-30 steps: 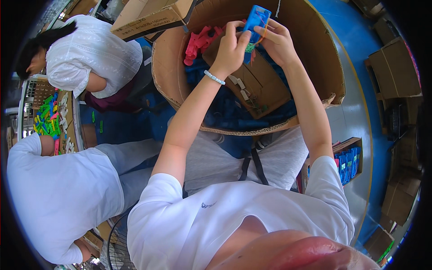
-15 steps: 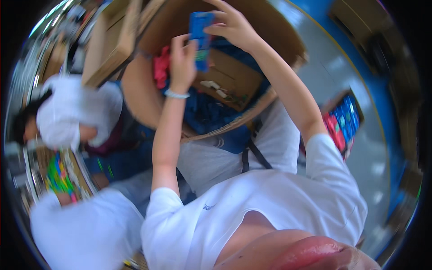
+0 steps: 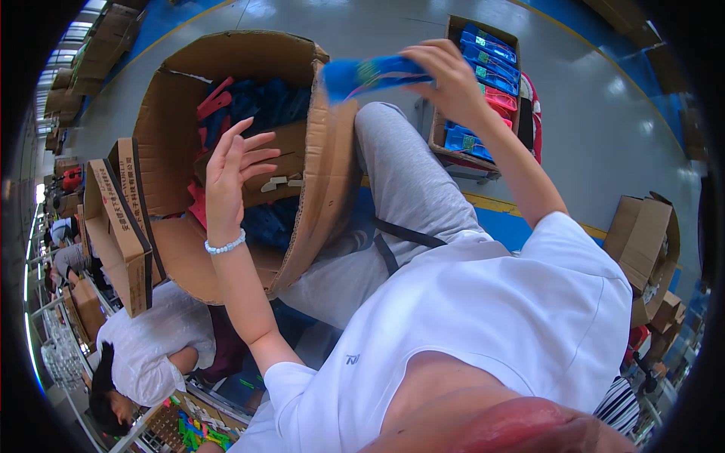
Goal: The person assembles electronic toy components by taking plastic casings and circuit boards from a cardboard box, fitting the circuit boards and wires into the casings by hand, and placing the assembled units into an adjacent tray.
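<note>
My right hand [image 3: 447, 81] grips one end of a long blue plastic casing [image 3: 377, 74], its fingers wrapped over it. A green circuit board and thin red wires show on the casing. It hangs in the air past the right rim of a large cardboard box [image 3: 323, 143]. Over that box my left hand [image 3: 232, 175] is open and holds nothing, fingers spread. Blue casings [image 3: 260, 106] and pink casings [image 3: 214, 102] lie loose inside the box, beside a cardboard piece with small white parts on it.
To the right, a smaller carton [image 3: 453, 38] holds several blue and pink casings with boards, laid in a row. A long flat carton [image 3: 117, 226] stands at the big box's left side. Co-workers in white sit at lower left, near colourful small parts [image 3: 198, 432].
My right hand has carried the blue casing rightward, out of the big box's opening. My left hand has let go of it and spread its fingers. The view has turned right.
</note>
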Tool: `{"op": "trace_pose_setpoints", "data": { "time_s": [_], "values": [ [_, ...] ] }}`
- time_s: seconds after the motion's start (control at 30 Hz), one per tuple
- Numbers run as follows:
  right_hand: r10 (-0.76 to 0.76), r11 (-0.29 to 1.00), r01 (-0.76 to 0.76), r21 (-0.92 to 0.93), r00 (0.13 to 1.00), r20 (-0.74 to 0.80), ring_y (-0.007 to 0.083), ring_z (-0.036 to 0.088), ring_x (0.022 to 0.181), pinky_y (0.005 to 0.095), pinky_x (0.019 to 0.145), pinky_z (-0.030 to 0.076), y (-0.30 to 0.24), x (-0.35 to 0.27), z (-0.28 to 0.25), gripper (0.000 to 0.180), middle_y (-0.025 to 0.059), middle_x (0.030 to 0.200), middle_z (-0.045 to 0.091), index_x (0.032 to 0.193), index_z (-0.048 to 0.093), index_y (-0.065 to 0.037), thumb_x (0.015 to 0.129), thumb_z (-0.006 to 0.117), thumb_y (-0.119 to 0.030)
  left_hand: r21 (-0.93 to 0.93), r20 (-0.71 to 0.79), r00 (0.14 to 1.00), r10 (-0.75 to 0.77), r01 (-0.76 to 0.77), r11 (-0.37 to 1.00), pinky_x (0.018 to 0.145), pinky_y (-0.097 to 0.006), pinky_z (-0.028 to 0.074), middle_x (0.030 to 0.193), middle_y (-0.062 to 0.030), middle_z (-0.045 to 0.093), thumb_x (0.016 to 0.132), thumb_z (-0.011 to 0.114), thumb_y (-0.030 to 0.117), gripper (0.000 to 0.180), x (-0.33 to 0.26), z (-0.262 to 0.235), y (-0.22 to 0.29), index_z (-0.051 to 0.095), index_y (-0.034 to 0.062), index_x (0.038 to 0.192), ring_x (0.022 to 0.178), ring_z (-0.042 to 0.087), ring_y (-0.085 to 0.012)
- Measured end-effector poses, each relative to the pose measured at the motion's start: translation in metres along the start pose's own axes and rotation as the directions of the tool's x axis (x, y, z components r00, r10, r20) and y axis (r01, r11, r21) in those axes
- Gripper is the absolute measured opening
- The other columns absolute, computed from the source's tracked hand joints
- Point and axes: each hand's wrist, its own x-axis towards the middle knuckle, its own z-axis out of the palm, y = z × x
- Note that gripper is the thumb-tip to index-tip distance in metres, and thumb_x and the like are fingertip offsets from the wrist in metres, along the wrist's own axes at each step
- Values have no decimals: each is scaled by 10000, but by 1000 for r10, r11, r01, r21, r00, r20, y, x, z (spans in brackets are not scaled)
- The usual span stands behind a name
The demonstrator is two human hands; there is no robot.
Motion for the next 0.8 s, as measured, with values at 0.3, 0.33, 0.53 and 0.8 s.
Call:
{"op": "trace_pose_setpoints", "data": {
  "time_s": [0.3, 0.33, 0.53, 0.8],
  "values": [
    [535, 705, -448, -549, 845, -2, 355, 584, 1104, 430, 954, 476, 240, -105, -63, 499, 131, 1162, 669, 1238, 619, -90, 769, 763, -179, 145, -146, 959, -244, 264, 954, 745, -285, 575, 1126, -150, 672, 1035, 496, 245, 364, 4, -56, -70, 527, 27, 1324, 927, 698, -197],
    [505, 672, -407, -618, 863, -19, 357, 584, 1108, 435, 960, 476, 259, -102, -64, 492, 123, 1171, 667, 1259, 606, -110, 787, 738, -148, 139, -161, 955, -248, 271, 952, 745, -285, 575, 1126, -150, 672, 1035, 496, 245, 364, 3, -62, -77, 527, 27, 1324, 927, 698, -197],
    [570, 761, -326, -561, 748, 339, 376, 577, 1132, 451, 981, 467, 347, -109, -39, 523, 139, 1186, 657, 1277, 573, -139, 773, 615, -6, 280, -267, 902, -340, 410, 868, 710, -270, 558, 1092, -112, 678, 1015, 533, 253, 363, -5, -105, -104, 546, 43, 1311, 871, 685, -166],
    [590, 803, -487, -343, 574, 568, 316, 530, 1278, 350, 1007, 454, 396, -135, -67, 512, 158, 1433, 511, 1292, 595, -4, 782, 554, 4, 555, -275, 943, -189, 316, 769, 751, -275, 537, 1019, -80, 707, 968, 590, 224, 313, 65, -142, -146, 620, 31, 1212, 877, 670, -135]
  ]
}}
